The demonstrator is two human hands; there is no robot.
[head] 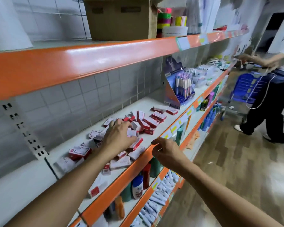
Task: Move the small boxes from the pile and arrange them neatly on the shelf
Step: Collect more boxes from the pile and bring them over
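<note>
The small red and white boxes lie in a loose pile on the white shelf, spread from near its front edge back toward the tiled wall, some flat, some tilted on each other, none yet in a row. The left hand rests on top of the middle of the pile with the fingers spread and a little bent over a few boxes; I cannot tell if it really grips one. The right hand hovers just at the orange front edge of the shelf, fingers loosely curled and holding nothing. The boxes look like thin cardboard, so I judge them light and rather stiff, but easy to crush at the corners and quick to slide on the smooth shelf. It seems best to take each by its two long sides, between thumb and fingers, not by the flaps. A pen display stands further along the shelf, well apart from the pile, and another person stands in the aisle.
</note>
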